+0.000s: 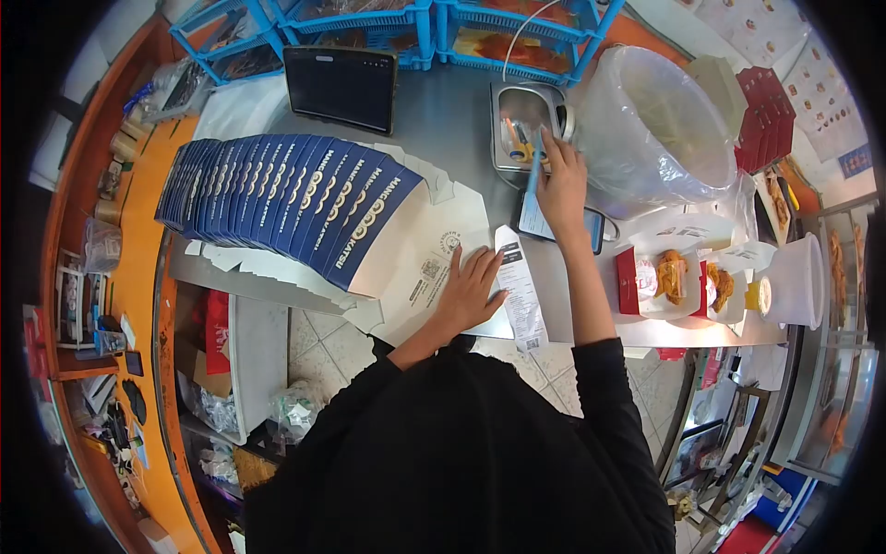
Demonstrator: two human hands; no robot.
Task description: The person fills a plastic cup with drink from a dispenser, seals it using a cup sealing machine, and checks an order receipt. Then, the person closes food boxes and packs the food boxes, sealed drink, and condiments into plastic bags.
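Observation:
My left hand [469, 291] lies flat with fingers spread on the white end of the nearest folded carton, beside a paper receipt [522, 294]. That carton belongs to a fanned row of flattened blue-and-white cartons [300, 198] with "MANG... KATSU" lettering. My right hand [563, 189] is closed around a slim light-blue pen-like stick [534, 171], its exact kind unclear. The hand is at the near edge of a metal container [527, 120] holding pens and yellow-handled tools. Partly under my right hand lies a dark-edged phone [592, 233] on the steel counter.
A tablet [340, 90] stands at the back, before blue plastic baskets [360, 23]. On the right are a large bin lined with clear plastic [637, 138], open red-and-white boxes with fried food [637, 282] and a white tub [789, 286].

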